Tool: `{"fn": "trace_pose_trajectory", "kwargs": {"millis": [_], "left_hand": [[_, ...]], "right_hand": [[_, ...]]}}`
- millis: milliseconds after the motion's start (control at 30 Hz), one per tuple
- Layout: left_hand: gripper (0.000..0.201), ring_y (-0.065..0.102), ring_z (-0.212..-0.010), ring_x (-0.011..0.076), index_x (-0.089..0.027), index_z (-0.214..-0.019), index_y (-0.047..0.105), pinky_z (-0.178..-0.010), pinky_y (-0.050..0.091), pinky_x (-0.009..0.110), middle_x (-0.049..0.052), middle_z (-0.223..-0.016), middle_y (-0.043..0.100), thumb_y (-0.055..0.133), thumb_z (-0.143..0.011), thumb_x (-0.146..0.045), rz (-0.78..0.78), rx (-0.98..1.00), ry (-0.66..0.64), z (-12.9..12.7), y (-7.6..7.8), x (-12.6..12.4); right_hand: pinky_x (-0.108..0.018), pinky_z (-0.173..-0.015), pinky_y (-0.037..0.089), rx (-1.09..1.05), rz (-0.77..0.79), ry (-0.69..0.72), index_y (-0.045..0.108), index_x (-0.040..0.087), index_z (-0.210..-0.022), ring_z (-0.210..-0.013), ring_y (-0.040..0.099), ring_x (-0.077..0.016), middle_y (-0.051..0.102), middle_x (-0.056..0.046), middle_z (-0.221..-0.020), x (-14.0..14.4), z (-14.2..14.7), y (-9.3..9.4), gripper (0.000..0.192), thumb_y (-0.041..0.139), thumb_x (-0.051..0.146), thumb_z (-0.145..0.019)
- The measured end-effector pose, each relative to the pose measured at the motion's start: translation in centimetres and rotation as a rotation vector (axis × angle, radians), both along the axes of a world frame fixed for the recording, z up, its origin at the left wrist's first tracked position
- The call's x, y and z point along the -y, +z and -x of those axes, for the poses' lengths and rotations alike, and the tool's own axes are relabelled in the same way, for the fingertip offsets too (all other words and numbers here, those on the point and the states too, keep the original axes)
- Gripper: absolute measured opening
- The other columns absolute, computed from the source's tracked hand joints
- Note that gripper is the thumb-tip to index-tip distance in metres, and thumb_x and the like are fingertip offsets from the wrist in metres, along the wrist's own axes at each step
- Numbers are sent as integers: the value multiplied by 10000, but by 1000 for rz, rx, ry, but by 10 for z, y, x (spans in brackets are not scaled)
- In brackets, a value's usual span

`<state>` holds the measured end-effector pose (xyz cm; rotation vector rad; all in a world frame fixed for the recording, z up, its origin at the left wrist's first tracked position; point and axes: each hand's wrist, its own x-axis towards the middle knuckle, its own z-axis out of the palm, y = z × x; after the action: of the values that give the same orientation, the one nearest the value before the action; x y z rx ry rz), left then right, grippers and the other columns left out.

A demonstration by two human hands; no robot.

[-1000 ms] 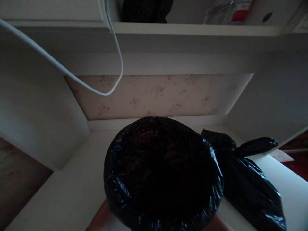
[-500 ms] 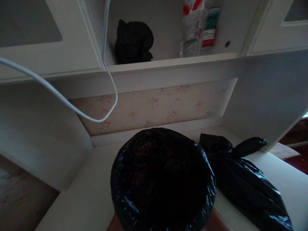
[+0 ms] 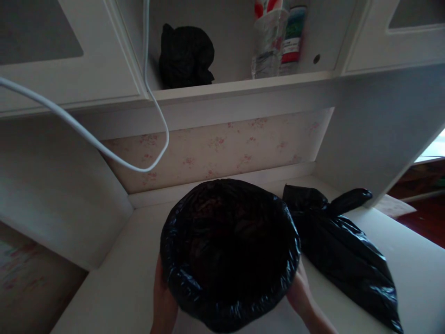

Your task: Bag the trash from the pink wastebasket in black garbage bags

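Bottle labels (image 3: 291,46) on shelf blurred; no readable text.

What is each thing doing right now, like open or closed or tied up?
Lined bin: open, liner folded over its rim, held on both sides.
Left hand: against the bin's side.
Right hand: against the bin's side.
Black bag: knotted shut, lying on the white surface.
White cable: hanging in a loop.

Both hands, left (image 3: 162,297) and right (image 3: 299,291), around black-lined bin (image 3: 229,250) on white desk (image 3: 114,278).
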<state>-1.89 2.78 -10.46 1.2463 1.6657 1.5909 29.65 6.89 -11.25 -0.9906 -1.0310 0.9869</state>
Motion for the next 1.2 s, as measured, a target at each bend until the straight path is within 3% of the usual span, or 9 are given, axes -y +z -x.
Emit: {"fn": "trace_pose_trajectory", "kwargs": {"millis": [100,233,433,600,733,867,967,1067,1200], "left_hand": [[822,450,-1499,336,-401,-1606,387,-1222,414,487,17,-1617,511,723,-865,-524,-31,34,112,-7,11,10],[826,293,-1581,298,-427,-1619,330,-1307,233,462,-28,-1706,366,710,-889,-499,-111,48,109,-10,27,23],[510,369,-1549,313,-422,-1431,611,-1327,183,481,-53,-1560,572,626,-937,-546,-132,11,92,-7,67,32],[361,426,-1513,312,-412,-1230,765,-1312,217,459,-45,-1503,623,699,-887,-500,-133,26,-72,-15,99,25],[312,476,-1470,326,-325,-1078,832,-1261,321,423,-3,-1510,615,663,-899,-516,-186,-11,-104,-14,110,18],[378,563,-1385,318,-267,-1052,833,-1229,365,422,23,-1344,733,608,-941,-549,-147,37,-12,-10,122,11],[376,619,-1307,299,-250,-1143,808,-1188,404,404,17,-1216,786,654,-921,-513,-105,130,6,-9,132,4],[307,683,-1150,276,-225,-1000,830,-1030,503,338,17,-1048,812,787,-804,-457,-138,262,-9,-8,141,-6],[315,699,-975,198,-236,-921,818,-841,524,258,-8,-950,803,896,-669,-407,-185,403,-4,-6,147,-16]], "right_hand": [[-594,-1197,424,-82,48,28,100,412,-1674,-1512,431,-366,420,-66,-1667,11,-8,-2,1104,759,631,-816],[-578,-1241,341,-57,-11,117,268,463,-1633,-1577,293,-344,273,-11,-1731,23,-18,8,1036,803,654,-767],[-530,-1280,277,-10,-102,226,347,498,-1595,-1607,217,-308,210,59,-1750,24,-28,49,817,737,558,-880],[-504,-1316,171,62,-228,204,454,486,-1544,-1635,99,-284,179,98,-1758,22,-28,85,643,664,547,-939],[-518,-1235,355,113,-238,152,735,392,-1256,-1560,329,-368,404,19,-1675,15,-29,109,394,631,593,-934],[-445,-1069,503,173,-132,77,781,290,-1042,-1307,599,-337,648,-61,-1412,-3,-33,132,325,640,565,-941],[-384,-952,555,249,-17,78,753,280,-1136,-1236,638,-310,709,-63,-1290,-19,-38,147,370,661,569,-923],[-340,-922,555,348,4,88,753,296,-1120,-1254,627,-288,699,-47,-1286,-34,-45,158,374,656,592,-913],[-330,-819,549,593,-25,-116,766,277,-1057,-987,682,-236,688,-56,-1153,-55,-54,171,444,701,656,-834]]}}
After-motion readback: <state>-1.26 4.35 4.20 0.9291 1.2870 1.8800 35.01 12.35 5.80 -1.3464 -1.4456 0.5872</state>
